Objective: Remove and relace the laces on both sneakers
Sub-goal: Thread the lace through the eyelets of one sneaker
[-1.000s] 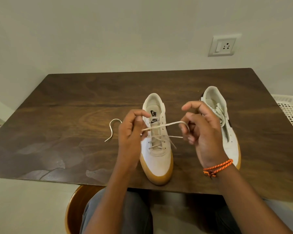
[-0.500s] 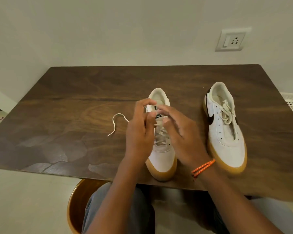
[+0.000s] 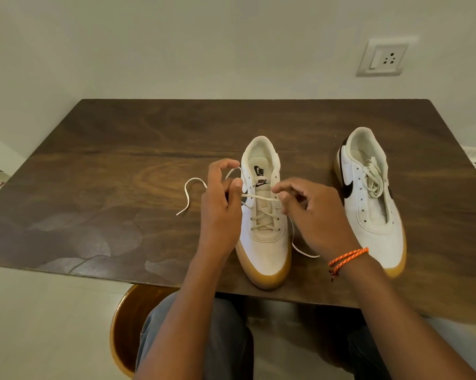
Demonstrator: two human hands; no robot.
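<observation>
**Lace ends held at the upper eyelets of the near sneaker**

While the loose lace end (image 3: 190, 191) trailed leftward over the table (image 3: 99, 165), the left hand (image 3: 221, 212) sat against the left flank of the near sneaker (image 3: 264, 215), fingers curled and apparently pinching the lace where it left the eyelets. Across the tongue ran one taut span of lace (image 3: 260, 198), transverse to the shoe's long axis, which pointed away from the person. At its right end the right hand (image 3: 313, 218) pinched the lace between thumb and forefinger; a second free end (image 3: 304, 249) dropped to the table beside it. Both hands lay equally close to the next open eyelets, just far of the span. Farther right stood the second sneaker (image 3: 371, 198), its lace (image 3: 372, 178) bunched loosely on top, well apart from either hand.
</observation>
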